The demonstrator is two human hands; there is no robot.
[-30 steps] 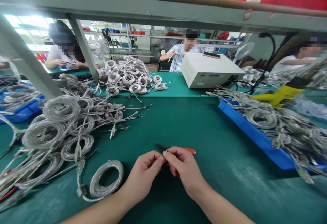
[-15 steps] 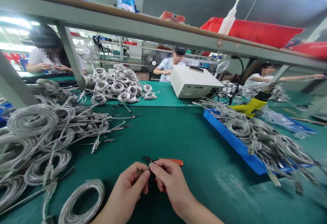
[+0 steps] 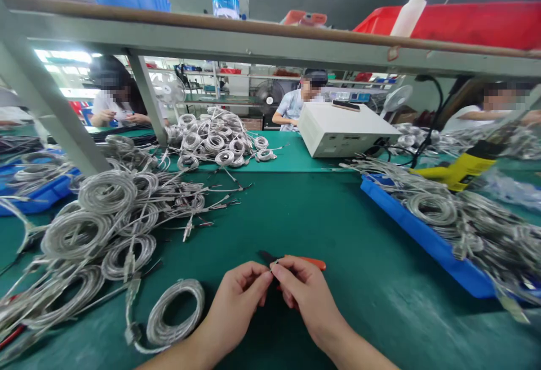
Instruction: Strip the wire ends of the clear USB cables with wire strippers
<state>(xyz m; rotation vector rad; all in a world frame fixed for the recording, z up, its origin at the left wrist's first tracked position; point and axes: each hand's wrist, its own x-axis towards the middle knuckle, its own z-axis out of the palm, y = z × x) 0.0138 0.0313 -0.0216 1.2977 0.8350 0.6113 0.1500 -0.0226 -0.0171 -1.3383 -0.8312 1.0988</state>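
Over the green bench, my left hand and my right hand meet fingertip to fingertip. Thumb and forefinger of each pinch the thin wire ends of a cable, mostly hidden by the fingers. Under and behind my right hand lies a hand tool with an orange handle and a dark tip; its middle is covered, so its exact kind is unclear. Left of my left forearm rests a coil of clear-jacketed cable, partly behind that forearm.
Coiled cables are heaped at left, with another pile farther back. At right, a blue tray overflows with cables beside a yellow heat gun. A white box-shaped device stands ahead beneath a shelf. Several people sit beyond.
The view has turned left, so everything appears farther right and more of the left side shows. My hands stay pinched together, and the wire ends show less between the fingertips.
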